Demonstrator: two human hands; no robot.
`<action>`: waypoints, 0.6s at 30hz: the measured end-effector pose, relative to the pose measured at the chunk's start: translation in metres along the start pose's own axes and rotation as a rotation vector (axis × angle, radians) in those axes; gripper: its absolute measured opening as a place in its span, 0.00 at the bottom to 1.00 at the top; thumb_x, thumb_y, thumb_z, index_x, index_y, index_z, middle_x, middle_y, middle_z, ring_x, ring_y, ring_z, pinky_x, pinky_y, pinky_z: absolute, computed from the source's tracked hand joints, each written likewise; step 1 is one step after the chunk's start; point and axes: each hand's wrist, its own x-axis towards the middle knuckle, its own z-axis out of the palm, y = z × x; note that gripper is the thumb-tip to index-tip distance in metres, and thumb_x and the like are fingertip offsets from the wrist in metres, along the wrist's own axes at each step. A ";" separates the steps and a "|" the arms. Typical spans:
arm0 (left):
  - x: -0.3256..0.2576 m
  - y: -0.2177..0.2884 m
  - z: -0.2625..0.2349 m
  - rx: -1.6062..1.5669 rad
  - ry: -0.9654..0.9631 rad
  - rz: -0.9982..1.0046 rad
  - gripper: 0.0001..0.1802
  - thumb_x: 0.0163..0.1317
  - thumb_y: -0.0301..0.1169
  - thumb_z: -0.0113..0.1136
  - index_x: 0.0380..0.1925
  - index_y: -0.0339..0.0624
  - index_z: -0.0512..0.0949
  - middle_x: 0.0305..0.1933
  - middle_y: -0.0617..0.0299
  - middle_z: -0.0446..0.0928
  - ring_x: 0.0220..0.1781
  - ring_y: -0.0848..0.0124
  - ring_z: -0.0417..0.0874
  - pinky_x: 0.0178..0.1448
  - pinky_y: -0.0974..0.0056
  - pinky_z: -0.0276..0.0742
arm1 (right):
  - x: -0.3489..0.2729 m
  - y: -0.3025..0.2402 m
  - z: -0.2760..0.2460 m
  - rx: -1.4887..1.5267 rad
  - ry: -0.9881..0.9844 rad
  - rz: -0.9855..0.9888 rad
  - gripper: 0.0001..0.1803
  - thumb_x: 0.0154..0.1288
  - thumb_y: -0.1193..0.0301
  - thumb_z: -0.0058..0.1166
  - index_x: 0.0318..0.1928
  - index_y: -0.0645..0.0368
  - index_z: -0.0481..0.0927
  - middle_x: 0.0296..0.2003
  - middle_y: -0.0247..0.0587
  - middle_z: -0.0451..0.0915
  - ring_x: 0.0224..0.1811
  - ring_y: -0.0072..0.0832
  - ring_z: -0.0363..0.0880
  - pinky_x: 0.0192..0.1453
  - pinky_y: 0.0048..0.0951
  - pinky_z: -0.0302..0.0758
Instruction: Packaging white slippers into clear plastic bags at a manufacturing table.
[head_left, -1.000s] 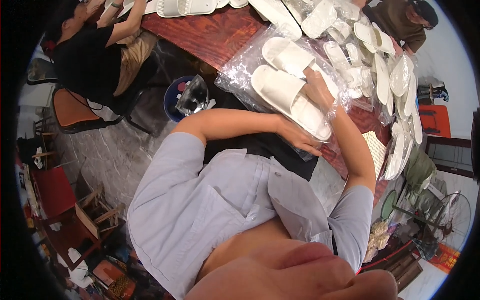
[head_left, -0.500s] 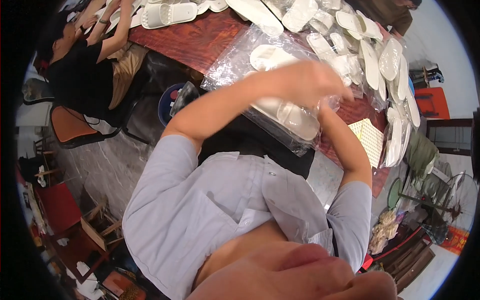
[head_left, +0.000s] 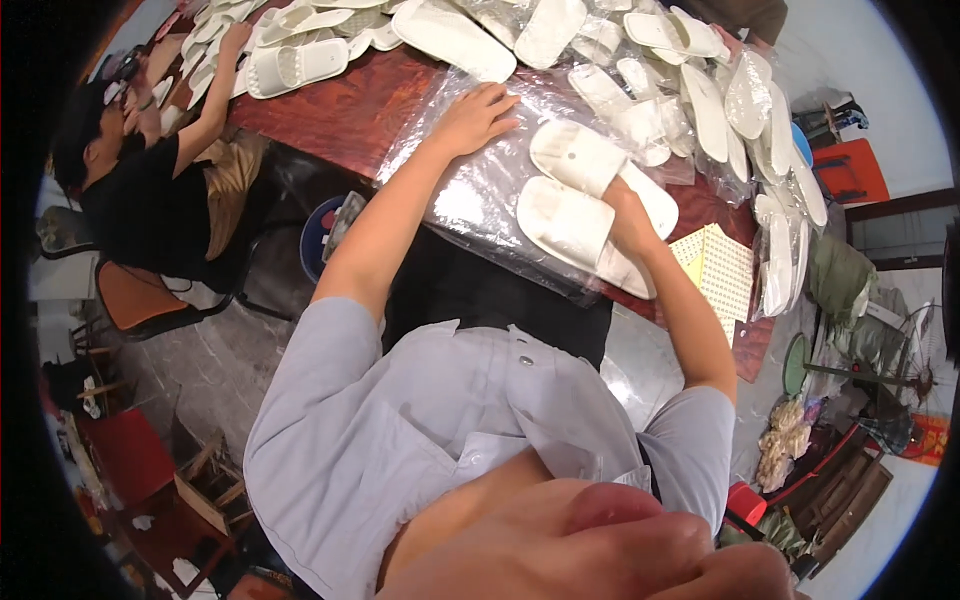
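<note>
Reddish wooden table (head_left: 330,105) is filling the upper half of the view, heaped along its far edge with loose white slippers (head_left: 640,60), many of them in clear wrappers, while another person in a dark top (head_left: 150,215) is working at its left end. Nearer the wearer, a stack of clear plastic bags (head_left: 470,200) is lying spread over the table edge, and a pair of white slippers (head_left: 580,205) is resting on top of it, one overlapping the other. Just right of them a yellowish perforated sheet (head_left: 715,270) is lying flat.

Judging by how things are lying, the bagging step is in hand: the pair is being gathered while the top bag is being pinned. The next move would call for lifting one film layer free and keeping both slippers squared so they slide in together.

Left hand (head_left: 478,115) is reaching far forward, arm nearly straight, palm down and fingers spread flat on the plastic, gripping nothing. Right hand (head_left: 630,205) is coming in with a bent elbow, fingers curled closed around the side of the slipper pair, holding it against the bags
</note>
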 end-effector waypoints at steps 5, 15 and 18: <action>-0.007 0.006 0.001 0.030 -0.028 -0.011 0.30 0.66 0.48 0.58 0.66 0.51 0.71 0.68 0.53 0.66 0.73 0.52 0.63 0.72 0.50 0.61 | -0.040 0.024 0.003 -0.333 0.322 -0.276 0.22 0.62 0.69 0.59 0.57 0.63 0.79 0.59 0.56 0.77 0.65 0.52 0.71 0.70 0.43 0.64; -0.002 0.095 -0.024 0.408 -0.100 0.009 0.29 0.64 0.43 0.60 0.66 0.58 0.71 0.67 0.40 0.65 0.74 0.44 0.60 0.73 0.40 0.59 | -0.045 0.003 0.000 -0.365 0.289 -0.200 0.25 0.53 0.70 0.62 0.54 0.62 0.80 0.56 0.56 0.78 0.63 0.57 0.70 0.68 0.49 0.64; 0.002 0.131 -0.029 0.082 -0.101 0.060 0.27 0.66 0.43 0.58 0.65 0.60 0.71 0.66 0.44 0.67 0.74 0.45 0.60 0.73 0.41 0.59 | -0.042 -0.004 -0.002 -0.320 0.301 -0.211 0.25 0.53 0.71 0.63 0.54 0.62 0.80 0.56 0.56 0.78 0.63 0.57 0.71 0.67 0.49 0.65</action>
